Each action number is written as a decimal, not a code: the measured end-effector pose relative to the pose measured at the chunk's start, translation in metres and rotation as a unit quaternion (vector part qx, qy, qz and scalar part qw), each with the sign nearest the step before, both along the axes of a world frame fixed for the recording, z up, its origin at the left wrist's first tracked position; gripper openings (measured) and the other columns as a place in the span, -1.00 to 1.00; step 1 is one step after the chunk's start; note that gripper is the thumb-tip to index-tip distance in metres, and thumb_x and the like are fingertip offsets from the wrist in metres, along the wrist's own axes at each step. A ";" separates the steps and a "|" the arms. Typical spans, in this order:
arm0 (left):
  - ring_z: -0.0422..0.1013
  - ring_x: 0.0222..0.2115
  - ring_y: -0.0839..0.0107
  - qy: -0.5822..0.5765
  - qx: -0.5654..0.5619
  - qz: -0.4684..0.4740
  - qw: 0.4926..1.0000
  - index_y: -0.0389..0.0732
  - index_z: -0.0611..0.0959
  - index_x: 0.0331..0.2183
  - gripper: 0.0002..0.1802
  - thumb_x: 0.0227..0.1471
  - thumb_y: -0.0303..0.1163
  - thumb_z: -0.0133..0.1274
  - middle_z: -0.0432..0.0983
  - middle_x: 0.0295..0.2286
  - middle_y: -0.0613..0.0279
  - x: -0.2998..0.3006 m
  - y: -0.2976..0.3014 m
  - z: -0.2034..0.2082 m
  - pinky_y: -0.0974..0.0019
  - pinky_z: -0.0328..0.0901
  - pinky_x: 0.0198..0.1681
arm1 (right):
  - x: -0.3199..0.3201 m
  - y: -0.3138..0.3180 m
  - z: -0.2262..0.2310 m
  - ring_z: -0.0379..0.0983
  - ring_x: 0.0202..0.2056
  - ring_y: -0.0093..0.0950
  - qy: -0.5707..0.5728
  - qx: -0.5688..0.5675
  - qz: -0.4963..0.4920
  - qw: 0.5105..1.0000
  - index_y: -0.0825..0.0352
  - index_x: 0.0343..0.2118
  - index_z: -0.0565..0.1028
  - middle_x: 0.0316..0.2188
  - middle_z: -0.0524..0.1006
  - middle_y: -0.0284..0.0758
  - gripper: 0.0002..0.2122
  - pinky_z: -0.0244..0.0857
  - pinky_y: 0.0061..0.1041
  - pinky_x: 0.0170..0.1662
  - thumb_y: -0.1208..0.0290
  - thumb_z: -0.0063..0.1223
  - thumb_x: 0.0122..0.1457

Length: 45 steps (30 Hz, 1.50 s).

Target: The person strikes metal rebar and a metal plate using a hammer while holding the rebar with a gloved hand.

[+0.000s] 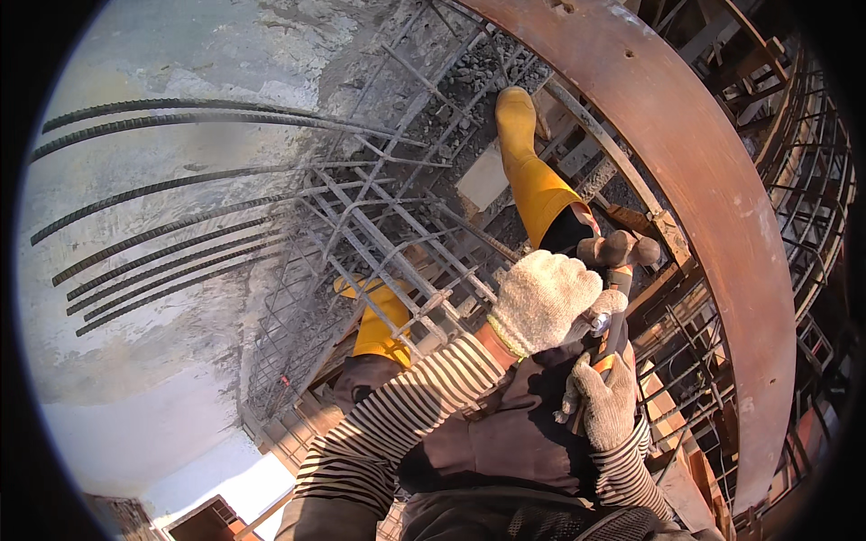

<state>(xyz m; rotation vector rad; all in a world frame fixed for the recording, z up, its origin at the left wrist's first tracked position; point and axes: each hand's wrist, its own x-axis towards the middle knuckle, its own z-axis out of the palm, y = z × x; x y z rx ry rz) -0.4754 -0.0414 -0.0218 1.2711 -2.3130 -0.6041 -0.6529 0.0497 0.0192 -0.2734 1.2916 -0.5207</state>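
Observation:
My left hand (546, 302), in a knitted work glove, is closed in a fist. By its thumb side a small shiny metal end (600, 322) sticks out; the rest of what it holds is hidden. Lower and to the right, my gloved right hand (606, 403) curls around the lower part of a hammer-like tool. Its dark handle (615, 335) carries an orange band, and a blunt brown-grey head (619, 249) sits at the far end. The left fist is close beside this handle; I cannot tell whether they touch.
A broad curved brown panel (695, 149) arcs along the right. Rebar rods (171, 180) jut over the concrete surface (189, 298) at left, and tied bars (388, 243) cross between my yellow boots (532, 180). Timber pieces (663, 397) and a rebar cage (816, 198) are also around.

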 end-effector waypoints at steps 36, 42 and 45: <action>0.56 -0.41 0.05 0.015 0.020 0.087 0.996 -0.11 0.61 -0.39 -0.74 -0.05 -0.19 0.29 0.57 -0.50 0.08 0.010 -0.109 -0.067 0.02 0.43 -0.35 | -0.002 -0.002 -0.014 0.38 -0.69 -0.52 0.028 0.012 -0.045 0.999 0.38 -0.22 0.34 -0.65 0.38 -0.32 -0.78 0.43 -0.49 -0.60 0.36 0.10 0.28; 0.47 -0.57 -0.03 -0.040 -0.046 0.188 0.980 -0.11 0.56 -0.64 -0.49 0.16 0.05 0.17 0.46 -0.66 0.07 0.045 -0.117 -0.090 0.04 0.36 -0.50 | 0.001 -0.003 -0.005 0.37 -0.70 -0.51 0.031 0.023 -0.040 0.998 0.37 -0.18 0.32 -0.65 0.38 -0.32 -0.75 0.43 -0.48 -0.60 0.34 0.13 0.28; 0.49 -0.54 -0.04 -0.031 -0.021 0.217 0.975 -0.13 0.56 -0.61 -0.51 0.18 0.02 0.16 0.50 -0.62 0.03 0.045 -0.121 -0.089 0.02 0.37 -0.48 | -0.002 -0.003 -0.001 0.35 -0.72 -0.51 0.056 -0.001 -0.013 0.998 0.36 -0.16 0.32 -0.66 0.39 -0.33 -0.72 0.40 -0.48 -0.62 0.31 0.17 0.28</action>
